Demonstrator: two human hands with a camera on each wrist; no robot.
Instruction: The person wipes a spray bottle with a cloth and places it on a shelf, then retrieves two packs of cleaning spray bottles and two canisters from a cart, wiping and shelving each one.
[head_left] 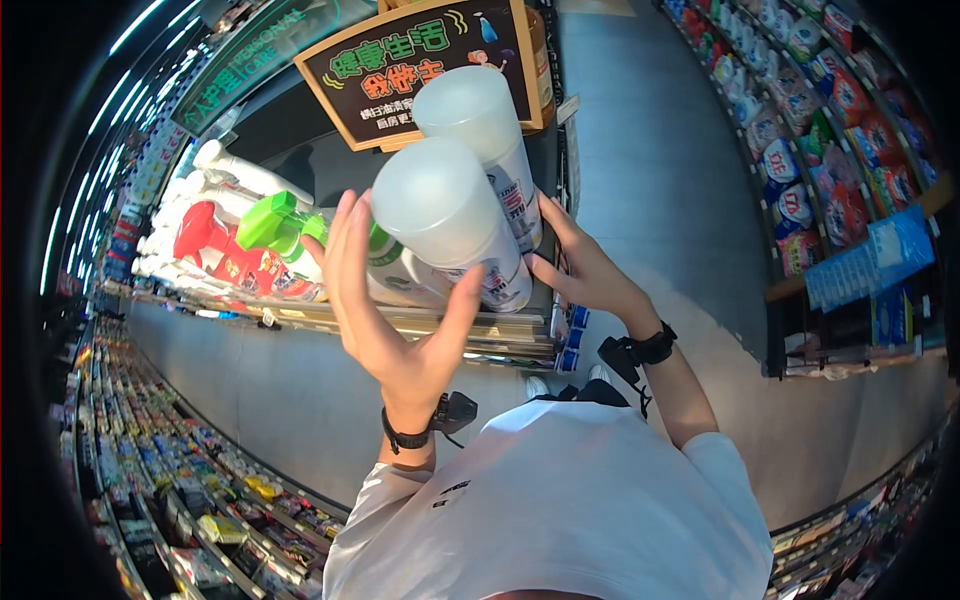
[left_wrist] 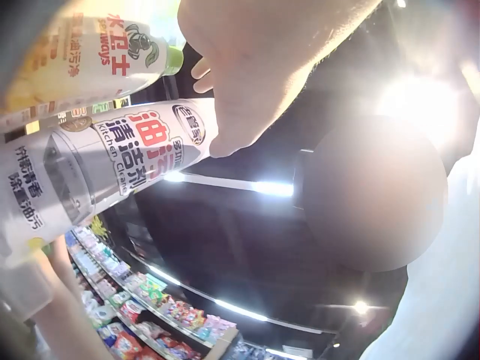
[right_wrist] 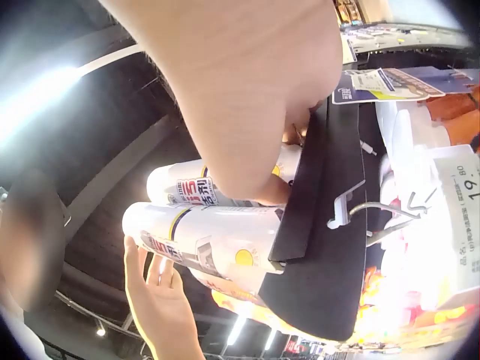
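Two white spray cans with translucent caps stand side by side on the display shelf, a front can (head_left: 492,268) and a rear can (head_left: 512,178). Around the front can's side is the left hand (head_left: 390,320), fingers long and mostly straight, thumb against the can. The left wrist view shows that hand (left_wrist: 247,67) at the end of a can labelled as kitchen cleaner (left_wrist: 142,150). The right hand (head_left: 600,280) holds the rear can low down. In the right wrist view, the right hand's (right_wrist: 247,97) thumb presses the rear can (right_wrist: 180,180) near its base, beside the front can (right_wrist: 202,232).
A green-topped spray bottle (head_left: 275,225) and red spray bottles (head_left: 205,235) stand left of the cans. Behind them is a framed chalkboard sign (head_left: 350,80). Price tags hang at the shelf edge, one large tag (right_wrist: 459,217) among them. Stocked shelves (head_left: 840,130) line the aisle.
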